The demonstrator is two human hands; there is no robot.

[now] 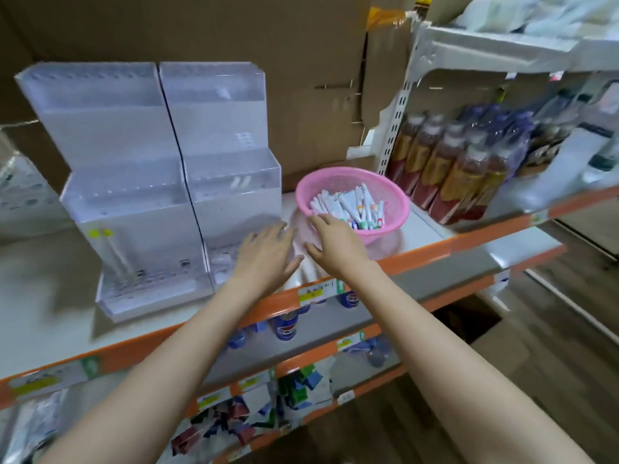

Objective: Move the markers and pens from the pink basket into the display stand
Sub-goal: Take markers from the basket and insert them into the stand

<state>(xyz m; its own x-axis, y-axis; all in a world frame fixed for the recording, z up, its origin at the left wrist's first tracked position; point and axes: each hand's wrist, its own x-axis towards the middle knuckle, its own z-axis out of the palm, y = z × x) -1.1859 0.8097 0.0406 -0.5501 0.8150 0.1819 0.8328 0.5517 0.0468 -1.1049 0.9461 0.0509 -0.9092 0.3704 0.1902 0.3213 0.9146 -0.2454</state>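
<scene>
On the shelf (422, 234), with stand (150, 182) left and basket (397, 204) right, we held left hand (268, 254) and right hand (336, 244) between them, fingers spread, empty, ready for pens (348, 202).

Shop shelving, stock all around.
Brown cardboard (234, 35) fills the top of frame; dark bottles (449, 172) crowd the right; blue cans (284, 324) sit under the orange-edged shelf (418, 259), with coloured packets (227, 420) lower left and wooden floor (552, 363) lower right.

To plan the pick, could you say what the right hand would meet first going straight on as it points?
Probably the near rim of the round pink plastic basket; the right hand looks almost on it, though depth is unclear.
</scene>
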